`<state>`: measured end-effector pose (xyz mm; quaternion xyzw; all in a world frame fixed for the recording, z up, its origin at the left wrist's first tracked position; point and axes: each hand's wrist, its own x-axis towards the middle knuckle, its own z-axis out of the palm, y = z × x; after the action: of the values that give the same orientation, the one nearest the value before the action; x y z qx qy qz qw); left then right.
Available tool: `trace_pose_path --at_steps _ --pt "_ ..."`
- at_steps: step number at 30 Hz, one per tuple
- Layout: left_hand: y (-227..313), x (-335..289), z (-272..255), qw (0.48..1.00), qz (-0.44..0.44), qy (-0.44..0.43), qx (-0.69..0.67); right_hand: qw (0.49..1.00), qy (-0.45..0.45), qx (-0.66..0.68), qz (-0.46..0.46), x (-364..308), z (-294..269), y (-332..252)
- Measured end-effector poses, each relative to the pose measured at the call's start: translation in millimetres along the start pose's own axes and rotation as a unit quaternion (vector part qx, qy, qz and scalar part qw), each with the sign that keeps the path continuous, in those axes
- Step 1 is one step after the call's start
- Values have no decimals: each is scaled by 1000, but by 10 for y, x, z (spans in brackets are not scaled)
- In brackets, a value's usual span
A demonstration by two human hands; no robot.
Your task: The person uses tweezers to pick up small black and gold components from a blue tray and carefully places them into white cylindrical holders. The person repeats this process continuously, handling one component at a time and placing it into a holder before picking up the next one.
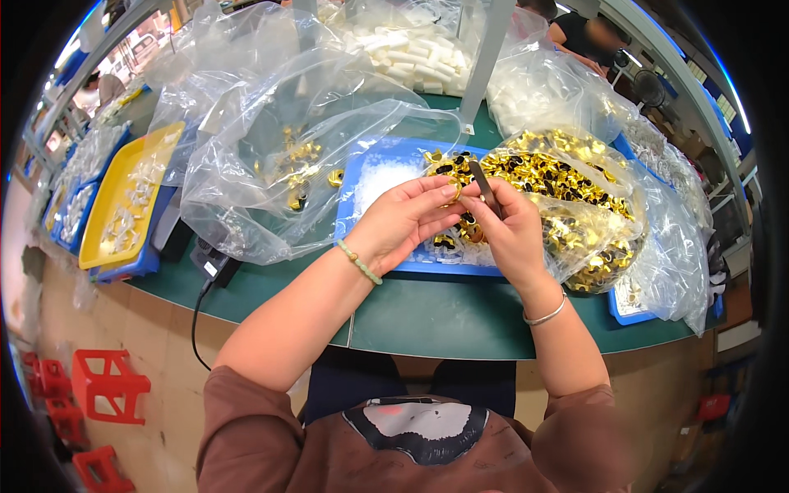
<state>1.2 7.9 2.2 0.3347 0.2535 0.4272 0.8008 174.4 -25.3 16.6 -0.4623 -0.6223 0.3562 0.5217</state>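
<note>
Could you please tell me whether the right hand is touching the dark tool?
Touching: the head view shows the right hand holding the dark tool between thumb and fingers.

The person wears a brown top with short, loose sleeves, both ending around the elbow. The left sleeve shows soft creases; the surface of the right sleeve is partly blurred. The front carries a large rounded print, pale grey-white inside a broad dark border, with a pink patch at its upper left and black along its upper edge. Dark navy legwear covers the thighs. The left wrist bears a bracelet of pale green beads, a few brownish. The right wrist bears a slim, smooth, silver-coloured bangle.
</note>
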Motion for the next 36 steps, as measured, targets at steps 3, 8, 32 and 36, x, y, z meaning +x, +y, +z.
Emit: trace_pose_path --at_steps 3,8,32,36 --pt "-2 -5 -5 1000 -2 -6 4 1000 -15 -11 -6 2 -22 21" --pt "-18 12 -40 999 -4 -29 12 993 -65 -87 -48 58 -140 47" --pt "-14 35 -45 999 -29 -40 21 998 -40 24 -44 20 -116 -13" --pt "8 26 -6 997 -27 -65 -8 995 -73 72 -9 70 -176 10"
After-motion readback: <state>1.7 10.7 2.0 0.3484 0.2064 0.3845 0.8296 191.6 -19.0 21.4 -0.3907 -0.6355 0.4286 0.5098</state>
